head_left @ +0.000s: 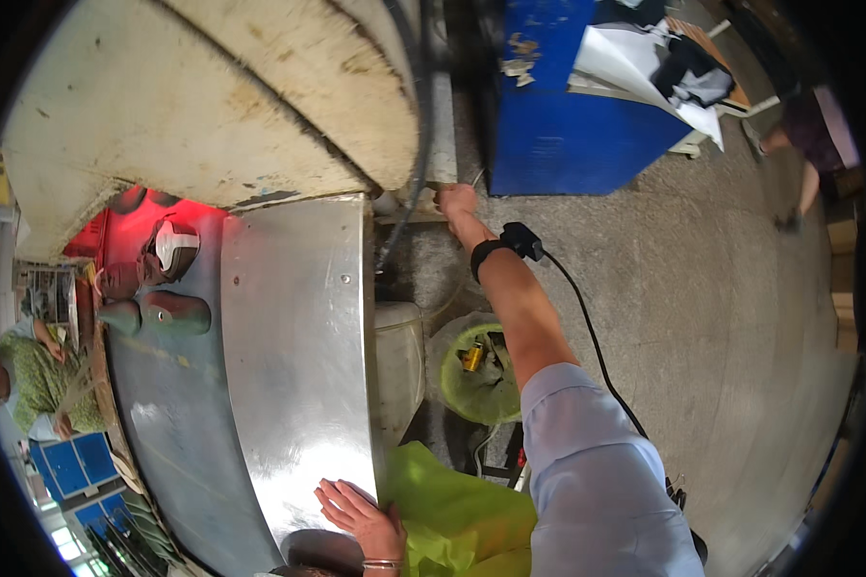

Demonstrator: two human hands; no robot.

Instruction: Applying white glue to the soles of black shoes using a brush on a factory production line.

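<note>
My left hand (pixel 361 516) rests with its fingers stretched out on the near end of a shiny metal plate (pixel 298 298) that runs along a conveyor belt. My right arm reaches far forward, a black strap with a cabled box (pixel 520 240) around its wrist. The right hand (pixel 456 200) is closed low beside the cream machine housing (pixel 231 96); a thin pale piece sticks out by the fingers, too small to name. On the grey belt (pixel 168 413) at the left, a brown shoe (pixel 168 252) and dark shoe lasts (pixel 175 313) lie near the red-lit opening of the housing.
A bin with a yellow-green rim (pixel 462 409) stands below my right forearm, a yellow can (pixel 472 357) inside. Yellow-green cloth (pixel 457 510) lies near me. A blue cabinet (pixel 577 144) stands ahead. A co-worker (pixel 53 375) is across the belt; another person (pixel 810 139) is far right.
</note>
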